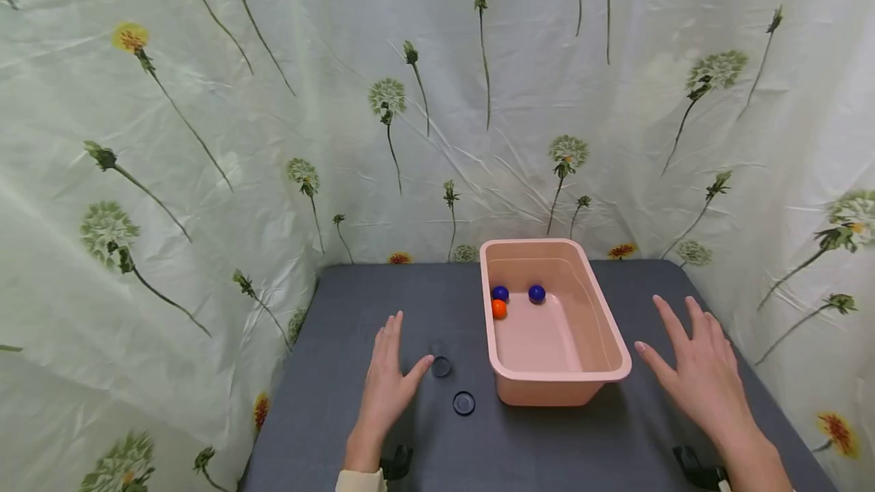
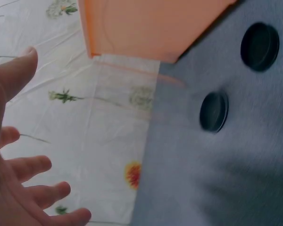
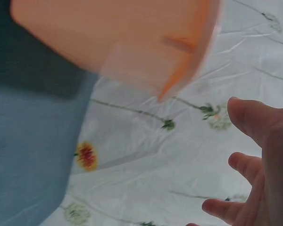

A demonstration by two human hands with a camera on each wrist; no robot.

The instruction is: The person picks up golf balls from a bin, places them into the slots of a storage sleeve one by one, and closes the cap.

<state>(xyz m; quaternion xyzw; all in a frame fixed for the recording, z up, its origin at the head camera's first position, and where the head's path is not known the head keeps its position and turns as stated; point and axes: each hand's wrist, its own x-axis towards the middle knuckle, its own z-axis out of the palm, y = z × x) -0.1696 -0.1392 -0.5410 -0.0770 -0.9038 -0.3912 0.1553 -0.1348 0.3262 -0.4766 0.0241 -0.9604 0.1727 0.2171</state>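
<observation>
A pink plastic bin (image 1: 560,376) stands on the grey table between the two hands. Inside it, toward the far left, lie an orange ball (image 1: 500,309) and a blue ball (image 1: 500,293) side by side, with another blue ball (image 1: 536,294) a little to their right. My left hand (image 1: 391,386) hovers left of the bin, fingers extended, holding nothing. Close to its thumb lies a small black round cap (image 1: 441,367); a second black cap (image 1: 463,403) sits nearer the front. To the right of the bin, my right hand (image 1: 704,378) is spread and holds nothing.
The dark grey table (image 1: 383,287) ends at the back and sides against a white curtain (image 1: 328,97) printed with dandelions. In the left wrist view, both caps look like shallow dishes with raised rims. A dark strap mount (image 1: 396,463) is on the left wrist.
</observation>
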